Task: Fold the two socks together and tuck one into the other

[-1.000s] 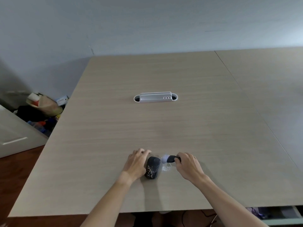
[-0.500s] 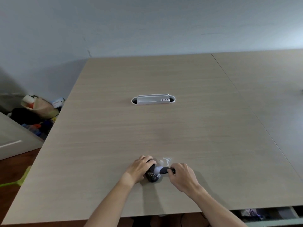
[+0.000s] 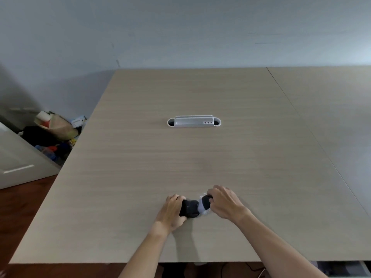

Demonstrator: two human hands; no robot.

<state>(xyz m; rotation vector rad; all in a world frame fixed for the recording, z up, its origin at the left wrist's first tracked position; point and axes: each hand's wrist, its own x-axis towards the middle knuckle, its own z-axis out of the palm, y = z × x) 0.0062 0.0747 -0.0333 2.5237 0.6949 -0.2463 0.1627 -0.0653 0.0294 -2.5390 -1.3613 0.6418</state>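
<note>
While both bare forearms reach in over the near edge of a pale wood-grain table (image 3: 140,157), the person's two hands meet on a small dark bundle (image 3: 189,208) that lies close to that near edge, roughly midway along it. It looks like black fabric, perhaps a sock, though I cannot tell for sure. The left hand (image 3: 170,212) curls its fingers over the bundle's left end and grips it against the tabletop. The right hand (image 3: 223,203) has its fingers bent round the right end, pinching a dark piece (image 3: 205,201) next to a whitish, crinkled patch (image 3: 201,208); whether that patch is cloth or clear wrapping is too blurred to say. The hands sit just beside each other, with the bundle between them.

Further back, near the middle of the table, a white oval cable port (image 3: 194,122) is set into the surface. Beyond the table's left edge, a heap of bags and clutter (image 3: 54,131) sits on the floor against a grey wall (image 3: 180,33).
</note>
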